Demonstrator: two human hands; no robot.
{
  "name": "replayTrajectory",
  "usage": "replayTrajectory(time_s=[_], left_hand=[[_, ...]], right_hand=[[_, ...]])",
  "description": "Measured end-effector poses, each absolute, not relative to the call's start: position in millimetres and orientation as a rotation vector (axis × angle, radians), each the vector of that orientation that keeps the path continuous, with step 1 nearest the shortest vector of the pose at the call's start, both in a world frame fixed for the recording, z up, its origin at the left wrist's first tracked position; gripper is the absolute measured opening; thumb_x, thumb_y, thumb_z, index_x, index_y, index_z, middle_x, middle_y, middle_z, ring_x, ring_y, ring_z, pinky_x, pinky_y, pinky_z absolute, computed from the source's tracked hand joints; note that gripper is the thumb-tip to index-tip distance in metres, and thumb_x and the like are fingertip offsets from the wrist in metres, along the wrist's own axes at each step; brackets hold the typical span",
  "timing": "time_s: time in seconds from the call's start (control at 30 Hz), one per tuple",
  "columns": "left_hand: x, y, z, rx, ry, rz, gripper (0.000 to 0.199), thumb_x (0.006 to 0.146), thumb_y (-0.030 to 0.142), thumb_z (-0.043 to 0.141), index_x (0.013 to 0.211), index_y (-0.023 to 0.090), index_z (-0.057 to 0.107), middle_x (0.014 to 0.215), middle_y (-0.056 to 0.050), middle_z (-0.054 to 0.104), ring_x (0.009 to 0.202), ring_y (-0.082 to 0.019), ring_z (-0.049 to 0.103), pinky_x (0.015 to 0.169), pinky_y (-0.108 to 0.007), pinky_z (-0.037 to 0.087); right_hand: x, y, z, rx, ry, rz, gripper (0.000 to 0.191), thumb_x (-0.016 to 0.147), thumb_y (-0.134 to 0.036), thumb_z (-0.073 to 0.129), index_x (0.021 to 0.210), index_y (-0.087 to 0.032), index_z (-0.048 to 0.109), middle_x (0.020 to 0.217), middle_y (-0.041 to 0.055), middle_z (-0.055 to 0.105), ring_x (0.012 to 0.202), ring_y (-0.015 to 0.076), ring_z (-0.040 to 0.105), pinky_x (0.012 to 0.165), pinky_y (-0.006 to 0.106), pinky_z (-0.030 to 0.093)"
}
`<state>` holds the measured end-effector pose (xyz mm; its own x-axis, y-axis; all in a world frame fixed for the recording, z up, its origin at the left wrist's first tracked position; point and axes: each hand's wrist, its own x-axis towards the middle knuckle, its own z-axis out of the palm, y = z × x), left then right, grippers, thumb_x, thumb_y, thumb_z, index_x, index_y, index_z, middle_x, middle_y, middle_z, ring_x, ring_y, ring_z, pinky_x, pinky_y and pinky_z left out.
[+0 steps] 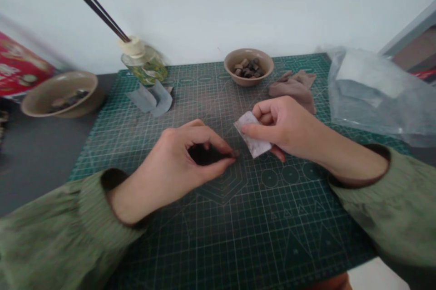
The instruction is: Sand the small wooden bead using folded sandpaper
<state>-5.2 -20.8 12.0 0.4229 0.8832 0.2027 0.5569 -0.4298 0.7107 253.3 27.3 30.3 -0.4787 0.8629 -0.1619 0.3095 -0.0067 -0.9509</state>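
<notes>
Between the thumb and index fingertip of my left hand (180, 158) is a small dark brown piece (235, 154), mostly covered by the fingertips. My right hand (282, 126), just to its right, grips a small whitish piece of sandpaper (254, 138), thumb on top and fingers behind. The sandpaper and the brown piece are a short gap apart. Both hands are over the middle of a green cutting mat (211, 235) with printed grid lines.
A bowl of small brown chunks (248, 70) stands at the back, beside a crumpled brownish cloth (294, 88). Curled grey sheets (151, 99) lie before a reed diffuser (143, 61). Another bowl (64, 92) is at left, a clear plastic bag (381, 95) at right.
</notes>
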Motion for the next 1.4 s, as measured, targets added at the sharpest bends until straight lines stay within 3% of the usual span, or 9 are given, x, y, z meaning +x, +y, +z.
replayTrajectory(time_s=[0.1, 0.33, 0.8, 1.4], left_hand=[[-5, -20, 11, 2.097, 1.215, 0.745, 0.005, 0.092, 0.03, 0.094, 0.096, 0.03, 0.091, 0.095, 0.003, 0.084, 0.084, -0.014, 0.074, 0.073, -0.029, 0.056], [-6, -19, 10, 2.059, 1.137, 0.791, 0.008, 0.091, 0.023, 0.093, 0.088, 0.027, 0.087, 0.092, 0.002, 0.086, 0.09, -0.017, 0.078, 0.083, -0.033, 0.06], [-4, -22, 8, 2.016, 1.319, 0.696, 0.007, 0.088, 0.034, 0.092, 0.094, 0.031, 0.09, 0.094, 0.004, 0.082, 0.082, -0.015, 0.074, 0.073, -0.033, 0.054], [-3, -24, 12, 2.036, 1.338, 0.717, 0.008, 0.086, 0.033, 0.092, 0.093, 0.031, 0.089, 0.092, 0.004, 0.083, 0.079, -0.015, 0.073, 0.069, -0.031, 0.05]], right_hand=[[254, 26, 31, -1.215, -1.868, 1.587, 0.03, 0.095, -0.026, 0.085, 0.075, -0.021, 0.063, 0.054, -0.0055, 0.069, 0.032, 0.0073, 0.056, 0.03, 0.015, 0.031], [254, 24, 33, -1.208, -2.034, 1.659, 0.02, 0.096, -0.023, 0.077, 0.079, -0.019, 0.069, 0.058, -0.0061, 0.071, 0.034, 0.0075, 0.058, 0.031, 0.015, 0.036], [242, 13, 37, -1.276, -2.073, 1.463, 0.027, 0.089, -0.012, 0.077, 0.071, -0.022, 0.058, 0.052, -0.0088, 0.064, 0.033, 0.0064, 0.056, 0.034, 0.017, 0.034], [239, 14, 40, -1.27, -2.08, 1.427, 0.025, 0.091, -0.013, 0.077, 0.072, -0.02, 0.062, 0.054, -0.008, 0.066, 0.035, 0.0049, 0.056, 0.036, 0.017, 0.036]])
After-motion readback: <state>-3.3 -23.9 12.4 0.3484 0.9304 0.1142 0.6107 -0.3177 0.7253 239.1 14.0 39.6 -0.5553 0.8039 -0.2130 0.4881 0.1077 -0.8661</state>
